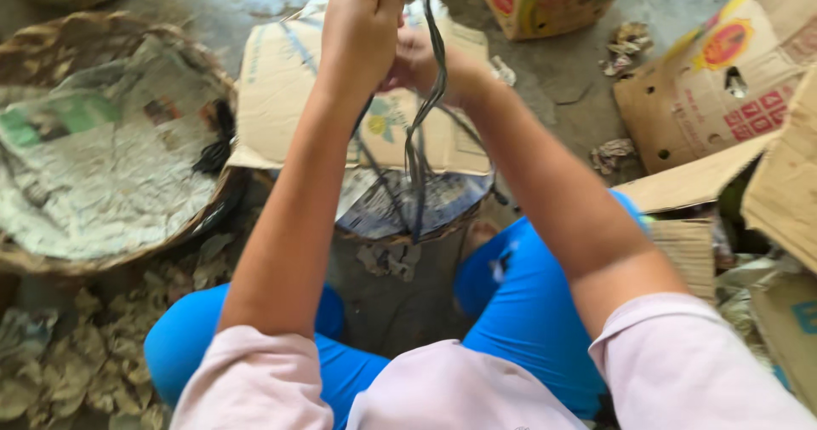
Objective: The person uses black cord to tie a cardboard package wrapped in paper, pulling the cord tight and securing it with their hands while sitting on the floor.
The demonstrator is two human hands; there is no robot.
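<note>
I sit on a grey, stained concrete floor (221,5) littered with dry crumpled leaves (77,353) and scraps of paper. To my left lies a wide, shallow woven basket lined with old newspaper (102,158); to my right stand brown corrugated cardboard boxes with round air holes (723,90), and another such box (545,0) sits farther ahead. Straight before me, between my blue-trousered knees, is a smaller round basket covered with a flattened piece of cardboard (281,98) (its rim shows just below the sheet). Above it I hold a bundle of thin dark plastic strings (419,149), which hang down toward that basket. My left hand (362,26) is closed around the strings up high; my right hand (417,60) sits just behind it, fingers curled at the same strands.
</note>
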